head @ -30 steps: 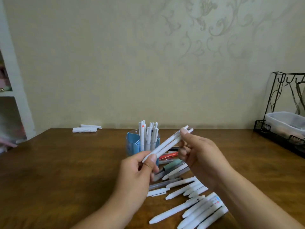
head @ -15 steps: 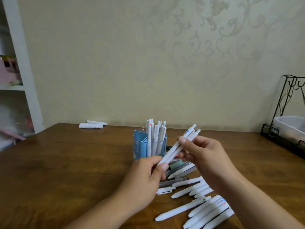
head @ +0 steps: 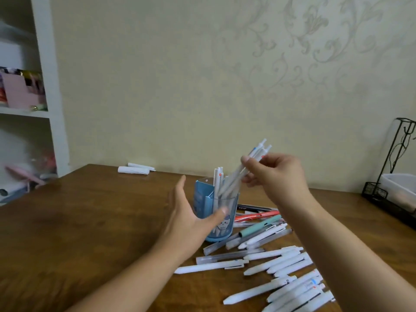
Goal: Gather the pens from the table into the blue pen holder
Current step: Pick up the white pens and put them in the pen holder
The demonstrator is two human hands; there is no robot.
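Right hand point(head: 275, 174): fingers pinched on a bundle of slim white plastic pens point(head: 244, 168), tilted, lower ends sunk in the blue pen holder point(head: 216, 218) just below the fingertips. Left hand point(head: 191, 218): fingers spread and holding nothing, thumb laid against the holder's translucent cylindrical wall. Loose pens point(head: 279, 262), matte white, grey, teal and red, are scattered right of the thumb on the glossy wooden table point(head: 78, 221).

The tilted white pens point(head: 242, 170) blur with motion — their tips hidden inside the blue plastic pen holder point(head: 202, 206); the black wire rack point(head: 400, 167) is cropped at the right edge.
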